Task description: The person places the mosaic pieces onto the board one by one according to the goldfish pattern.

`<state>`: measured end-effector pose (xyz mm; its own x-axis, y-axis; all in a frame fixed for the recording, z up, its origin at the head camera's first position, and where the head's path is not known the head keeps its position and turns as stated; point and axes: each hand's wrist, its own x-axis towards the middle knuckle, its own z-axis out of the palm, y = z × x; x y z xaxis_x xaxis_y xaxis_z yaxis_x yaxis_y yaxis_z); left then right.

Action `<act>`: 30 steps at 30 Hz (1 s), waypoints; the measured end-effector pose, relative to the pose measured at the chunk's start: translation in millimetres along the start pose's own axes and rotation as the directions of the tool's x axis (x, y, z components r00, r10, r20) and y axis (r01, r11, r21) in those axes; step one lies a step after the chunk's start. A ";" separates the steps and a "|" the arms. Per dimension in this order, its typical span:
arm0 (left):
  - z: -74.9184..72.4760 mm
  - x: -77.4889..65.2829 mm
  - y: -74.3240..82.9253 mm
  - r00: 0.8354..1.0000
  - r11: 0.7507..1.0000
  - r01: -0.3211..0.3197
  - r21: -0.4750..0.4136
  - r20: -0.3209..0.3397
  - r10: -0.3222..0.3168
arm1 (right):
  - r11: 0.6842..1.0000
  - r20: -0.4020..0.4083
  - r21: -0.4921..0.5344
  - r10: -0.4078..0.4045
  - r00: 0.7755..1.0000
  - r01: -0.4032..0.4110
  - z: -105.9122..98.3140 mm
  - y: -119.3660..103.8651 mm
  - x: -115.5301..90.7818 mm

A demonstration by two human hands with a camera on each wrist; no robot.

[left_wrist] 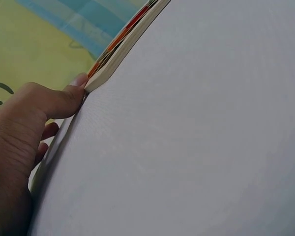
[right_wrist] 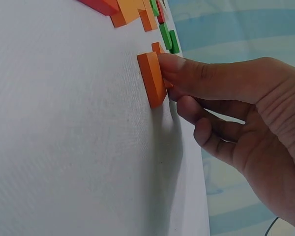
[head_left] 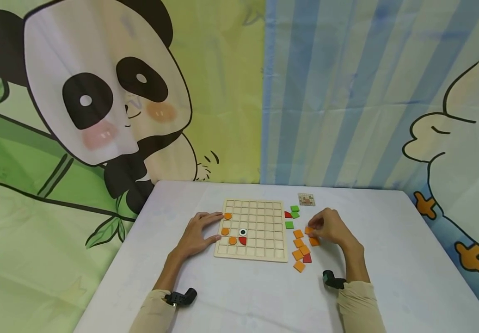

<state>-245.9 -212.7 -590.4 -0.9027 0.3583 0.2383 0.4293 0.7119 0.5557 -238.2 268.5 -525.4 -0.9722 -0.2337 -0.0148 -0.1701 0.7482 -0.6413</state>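
A wooden grid board (head_left: 264,240) lies flat on the table. My left hand (head_left: 195,236) rests at its left edge, fingers extended and the thumb touching the rim; in the left wrist view, the thumb (left_wrist: 64,103) meets the board's corner (left_wrist: 101,81). On the board sit several orange round pieces (head_left: 228,216), a red quarter-round piece (head_left: 242,241) and a white disc with a black centre (head_left: 243,232). Right of the board, my right hand (head_left: 333,226) pinches an orange square tile (head_left: 308,230) between thumb and fingertips. Another orange tile (right_wrist: 151,79) lies just beside it, partly covering it in the right wrist view.
Several loose orange tiles (head_left: 297,254) lie right of the board, with a red piece (head_left: 307,258) among them. Green tiles (head_left: 290,225) and a red quarter-round (head_left: 287,214) are farther back. A small pattern card (head_left: 306,200) lies near the table's far edge, before a printed curtain (head_left: 327,92).
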 end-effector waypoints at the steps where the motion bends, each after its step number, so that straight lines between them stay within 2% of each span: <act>1: 0.3 0.3 -0.1 1.000 1.000 0.000 -0.001 0.002 0.000 | 1.000 0.001 0.000 0.005 1.000 -0.005 -0.3 0.2 -0.2; 11: -0.4 0.4 0.7 1.000 1.000 0.013 -0.003 0.014 -0.013 | 0.999 0.003 0.016 0.033 0.999 -0.033 -3.6 3.5 -4.9; 23: -0.9 1.5 2.5 1.000 1.000 0.007 -0.004 0.011 -0.007 | 0.999 -0.009 0.032 0.029 1.000 -0.028 -2.2 8.3 -6.5; 30: 1.6 1.3 0.5 1.000 0.999 -0.024 0.028 -0.014 0.024 | 0.999 -0.013 0.040 0.016 1.000 -0.015 -0.7 7.8 -7.3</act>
<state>-246.8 -211.0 -591.1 -0.8923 0.3672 0.2626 0.4514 0.7199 0.5271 -232.6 276.5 -529.8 -0.9768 -0.2137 -0.0146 -0.1489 0.7262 -0.6712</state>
